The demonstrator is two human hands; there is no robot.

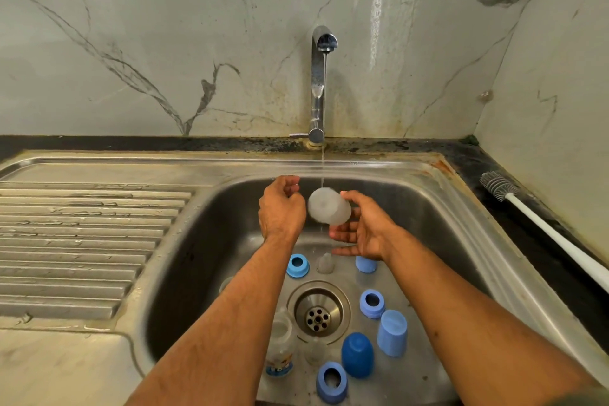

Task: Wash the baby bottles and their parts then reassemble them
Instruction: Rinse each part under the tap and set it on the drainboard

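A translucent white bottle cap (pixel 329 210) is under the thin stream from the tap (pixel 319 82), over the steel sink (pixel 204 241). My right hand (pixel 364 231) holds it, thumb on top and fingers underneath. My left hand (pixel 281 208) hovers at the cap's closed end with curled fingers; I cannot tell if it touches. On the sink floor lie blue collar rings (pixel 297 266) (pixel 372 303) (pixel 332 382), a dark blue cap (pixel 357 355), light blue caps (pixel 392 333) (pixel 365 264), a clear teat (pixel 325 264) and a clear bottle (pixel 280 346).
The drain (pixel 318 314) sits in the middle of the sink floor among the parts. A ribbed steel drainboard (pixel 82 241) lies to the left. A grey bottle brush with a white handle (pixel 543 231) rests on the dark counter at the right, by the marble wall.
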